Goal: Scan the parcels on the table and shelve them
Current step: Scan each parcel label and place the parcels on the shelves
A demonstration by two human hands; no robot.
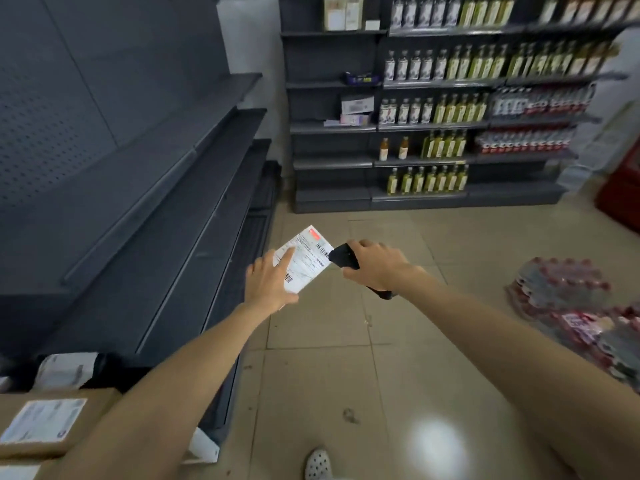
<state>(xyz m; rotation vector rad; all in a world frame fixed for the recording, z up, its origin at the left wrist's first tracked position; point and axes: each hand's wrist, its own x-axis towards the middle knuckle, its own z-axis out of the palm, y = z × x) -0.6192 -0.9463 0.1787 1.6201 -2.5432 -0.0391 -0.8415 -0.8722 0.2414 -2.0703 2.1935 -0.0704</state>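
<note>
While my left hand [268,282] holds the parcel [304,259] in the air just off the front edge of the empty shelf [194,188], my right hand [375,265] is wrapped tight round the scanner [343,257] handle, one step farther out from that shelf. Left grip: the index finger lies straight across the label and the thumb is at the near edge. The other fingers are hidden behind the hand, so I read it as a pinch on the parcel. The scanner nose is at the label edge by the top barcode; whether it touches, I can't tell.

Step in hand, my guess: scanning. To do it well I'd back the nose off a little so the whole barcode falls in the beam. I'd hold the label flat and square to it, index finger clear of the bars, both wrists quiet until it reads. The empty shelf is close by for the put-down.

Materials:
- **Parcel:** thin, flat, rectangular and white, with black print, two barcodes and a red patch at one corner. It looks light and bendy, so it needs support from below.
- **Scanner:** black matte plastic, blunt nose.
- **Empty shelf:** dark grey metal, long flat boards, perforated back panel.
- **Cardboard boxes** [52,420]: brown with white labels, by the shelf's near end.
- **Floor** [346,375]: smooth beige tile out from the shelf.
</note>
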